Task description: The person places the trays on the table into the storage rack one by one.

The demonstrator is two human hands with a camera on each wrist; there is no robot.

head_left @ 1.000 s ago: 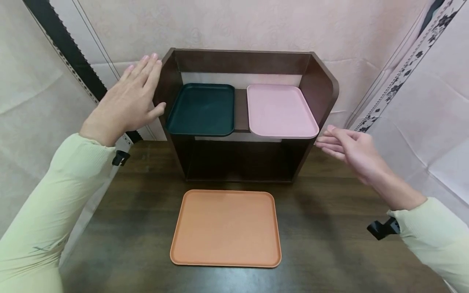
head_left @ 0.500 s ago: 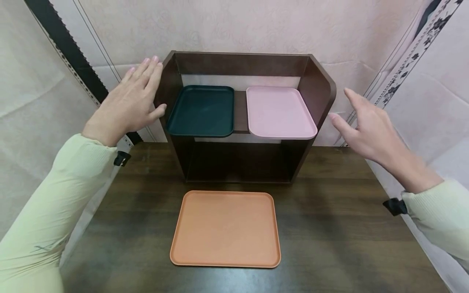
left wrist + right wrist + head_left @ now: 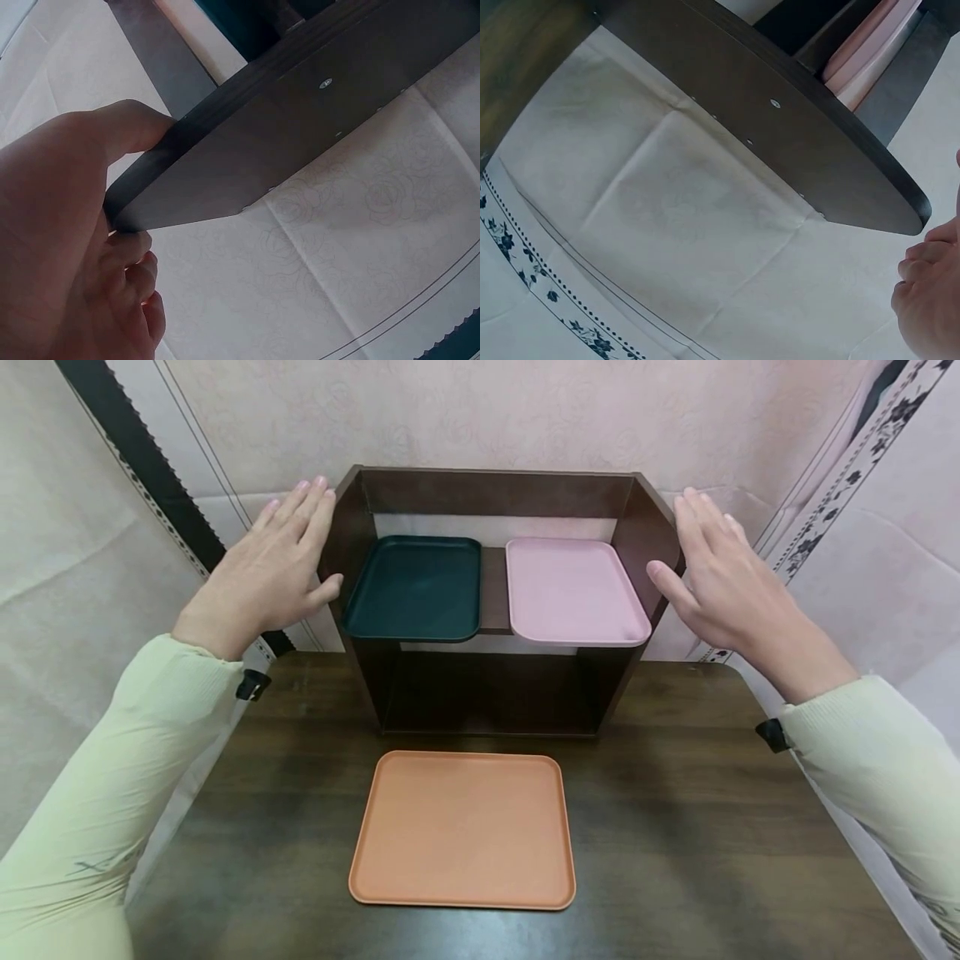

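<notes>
A dark brown two-level shelf rack (image 3: 495,492) stands on the wooden table. On its upper level lie a dark green tray (image 3: 420,589) at left and a pink tray (image 3: 577,593) at right. My left hand (image 3: 258,568) is at the rack's left side panel (image 3: 300,120), fingers straight in the head view; its thumb appears to touch the panel's edge in the left wrist view. Beside the right side panel (image 3: 780,112) is my right hand (image 3: 738,581), fingers extended and thumb apart. The right wrist view shows it near the panel's corner, holding nothing.
An orange tray (image 3: 461,831) lies flat on the table (image 3: 652,843) in front of the rack. Pale patterned cloth (image 3: 487,410) hangs behind and along both sides. Both sleeves end in black wrist mounts.
My right hand has moved up and outward from the pink tray's lower right corner, then inward to the rack's right side, and its fingers have spread and straightened. My left hand stays put.
</notes>
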